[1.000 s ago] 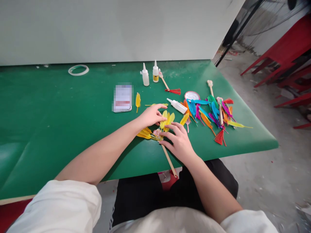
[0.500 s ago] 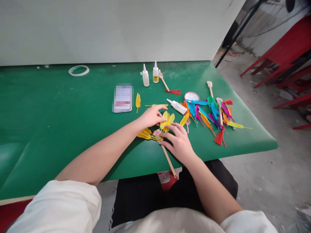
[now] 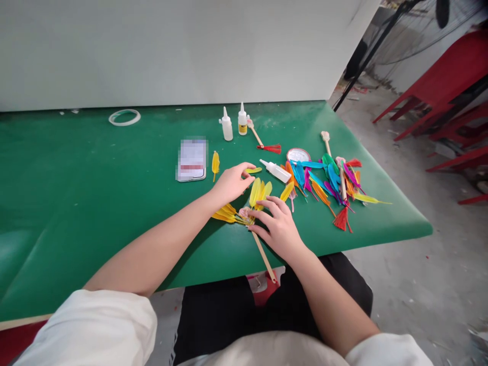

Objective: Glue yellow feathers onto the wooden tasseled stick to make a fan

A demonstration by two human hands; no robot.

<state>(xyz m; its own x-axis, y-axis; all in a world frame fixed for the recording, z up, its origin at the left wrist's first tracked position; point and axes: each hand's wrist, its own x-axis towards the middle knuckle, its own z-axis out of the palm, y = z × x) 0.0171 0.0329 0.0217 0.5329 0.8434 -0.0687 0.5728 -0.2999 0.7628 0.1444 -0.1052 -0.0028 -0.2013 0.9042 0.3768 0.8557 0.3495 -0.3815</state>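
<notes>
A yellow feather fan [image 3: 225, 214] lies near the table's front edge, its feathers spread around a pinkish head on a wooden handle [image 3: 263, 255] that overhangs the edge. My right hand [image 3: 280, 223] grips it where the feathers meet the handle, fingers bent over the stems. Above the fan, my left hand [image 3: 232, 183] reaches over a loose yellow feather [image 3: 253, 170], with thumb and index finger apart on either side of it. Part of that feather is hidden by the hand. Another yellow feather [image 3: 215, 163] lies by a phone [image 3: 192, 160].
Two upright glue bottles [image 3: 227, 128] stand behind; a third bottle [image 3: 278, 172] lies on its side. A stick with a red tassel [image 3: 272, 149] is nearby. Coloured feathers [image 3: 332, 175] heap at right beside a round dish [image 3: 298, 154]. A tape roll [image 3: 124, 118] lies back left.
My left hand has drawn away from the fan's upright yellow feathers to the loose feather behind them. My right hand keeps its hold on the fan. The view has shifted slightly.
</notes>
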